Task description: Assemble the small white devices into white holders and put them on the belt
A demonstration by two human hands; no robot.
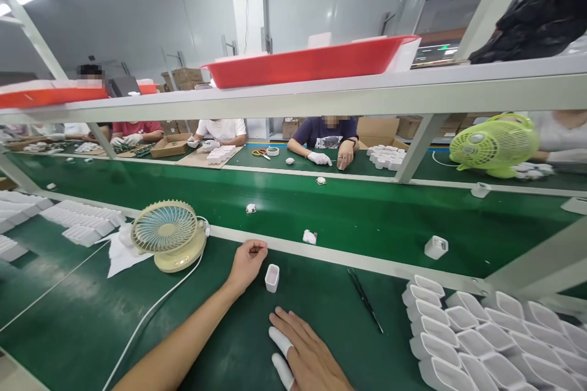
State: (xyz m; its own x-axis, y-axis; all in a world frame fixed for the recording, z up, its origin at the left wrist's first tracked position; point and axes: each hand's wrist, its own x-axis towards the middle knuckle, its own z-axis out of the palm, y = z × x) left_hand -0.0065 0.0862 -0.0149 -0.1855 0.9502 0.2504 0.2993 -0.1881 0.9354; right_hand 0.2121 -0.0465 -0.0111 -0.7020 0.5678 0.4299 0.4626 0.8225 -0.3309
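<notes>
From the head view, I see a person at a green desk [238, 348] with one white cup [272, 279] standing upright between both hands, touching neither. The left hand [248, 264] is just beside it, fingers curled in and tips drawn together; whether they pinch anything small, I can't tell. The right hand [306, 348] is spread palm-down nearer the person, white covers [280, 341] on two fingers, gripping nothing. Tweezers [365, 300] lie to the right, unheld.

As for progress, I'd judge this lone cup to be the one being worked on, not yet passed along. The packed group of cups [486, 336] at right, mouths open, looks like work left. Another cup [436, 247] on the green strip [389, 214] beyond may be finished, though its contents are unclear.
</notes>
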